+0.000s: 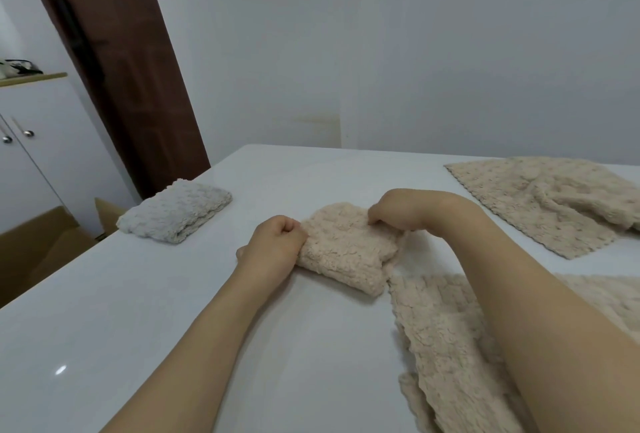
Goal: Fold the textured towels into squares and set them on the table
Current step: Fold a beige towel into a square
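Near edge: unfolded beige towel [446, 346] sprawls under our right forearm, waiting. Mid-table: left hand [273, 245] fisted on left edge of folded beige towel [346, 249]; right hand [391, 214] curled, fingers pinching its far corner. Step looks like squaring the final fold; next we press flat, release. Beyond: grey folded towel [176, 211] done, another beige towel [540, 200] spread flat. White glossy table [173, 311], pale wall, brown door [117, 52].

Your two arms come in bare from the bottom edge, no sleeves showing anywhere along either forearm. Your left hand [273, 247] carries no ring, watch or band, and your right hand [394, 213] is just as plain: no glove, no bracelet at the wrist, nothing worn at all.
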The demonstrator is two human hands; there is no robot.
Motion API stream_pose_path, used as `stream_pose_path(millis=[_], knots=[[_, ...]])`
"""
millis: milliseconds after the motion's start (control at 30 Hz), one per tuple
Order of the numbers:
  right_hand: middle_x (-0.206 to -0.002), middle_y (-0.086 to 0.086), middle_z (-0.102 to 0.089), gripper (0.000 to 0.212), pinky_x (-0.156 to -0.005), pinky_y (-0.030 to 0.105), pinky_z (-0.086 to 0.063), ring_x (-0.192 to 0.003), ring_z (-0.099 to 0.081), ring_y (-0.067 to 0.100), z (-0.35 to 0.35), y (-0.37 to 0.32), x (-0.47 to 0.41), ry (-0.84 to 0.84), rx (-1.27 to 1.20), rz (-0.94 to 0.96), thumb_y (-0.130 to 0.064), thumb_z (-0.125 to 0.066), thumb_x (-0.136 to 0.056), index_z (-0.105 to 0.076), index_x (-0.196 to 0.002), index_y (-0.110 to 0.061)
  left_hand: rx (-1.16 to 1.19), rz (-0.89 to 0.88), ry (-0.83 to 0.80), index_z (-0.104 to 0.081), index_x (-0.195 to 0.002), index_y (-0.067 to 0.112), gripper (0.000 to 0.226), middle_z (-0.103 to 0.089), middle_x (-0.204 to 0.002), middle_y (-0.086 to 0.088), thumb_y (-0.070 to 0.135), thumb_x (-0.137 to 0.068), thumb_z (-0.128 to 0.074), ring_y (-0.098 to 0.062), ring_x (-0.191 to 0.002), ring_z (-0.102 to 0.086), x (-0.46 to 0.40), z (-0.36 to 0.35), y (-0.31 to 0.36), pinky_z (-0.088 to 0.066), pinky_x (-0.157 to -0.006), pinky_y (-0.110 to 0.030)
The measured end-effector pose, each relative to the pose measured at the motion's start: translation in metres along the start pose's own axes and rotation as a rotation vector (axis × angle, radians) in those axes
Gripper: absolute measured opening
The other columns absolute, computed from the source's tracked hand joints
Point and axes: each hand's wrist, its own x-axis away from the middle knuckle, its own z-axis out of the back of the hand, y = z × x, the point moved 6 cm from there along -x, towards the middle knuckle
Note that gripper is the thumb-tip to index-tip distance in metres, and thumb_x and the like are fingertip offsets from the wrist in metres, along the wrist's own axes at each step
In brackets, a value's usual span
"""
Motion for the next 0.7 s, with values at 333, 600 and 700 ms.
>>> stream_pose_path(millis=[333, 600, 700], knots=[[-0.101, 0.004, -0.055, 0.017, -0.062, 0.03, -0.041, -0.084, -0.051, 0.021, -0.017, -0.015, -0.012, 0.089, 0.147, 0.128, -0.021, -0.047, -0.096, -0.056, -0.104, -0.01, -0.521, -0.02, 0.071, -0.056, -0.108, 0.031, 0.042, -0.058, -0.103, 0.011, 0.066, -0.084, -0.051, -0.017, -0.117, -0.045, 0.015, 0.004, 0.013, -0.023, -0.097, -0.037], [-0.112, 0.001, -0.055, 0.023, -0.091, 0.04, -0.044, -0.105, -0.049, 0.025, -0.028, -0.014, -0.026, 0.258, 0.085, 0.223, -0.043, -0.04, -0.098, -0.053, -0.11, -0.027, -0.432, -0.089, 0.074, -0.048, -0.083, 0.029, 0.024, -0.053, -0.08, 0.016, 0.049, -0.088, -0.06, -0.015, -0.101, -0.046, 0.023, 0.002, 0.021, -0.022, -0.085, -0.033], [-0.111, 0.003, -0.05, 0.026, -0.09, 0.039, -0.041, -0.105, -0.046, 0.027, -0.031, -0.012, -0.026, 0.332, 0.112, 0.252, -0.042, -0.039, -0.1, -0.051, -0.115, -0.025, -0.368, -0.068, 0.061, -0.046, -0.082, 0.028, 0.022, -0.055, -0.081, 0.013, 0.045, -0.09, -0.057, -0.015, -0.096, -0.049, 0.022, 0.003, 0.021, -0.024, -0.087, -0.034]])
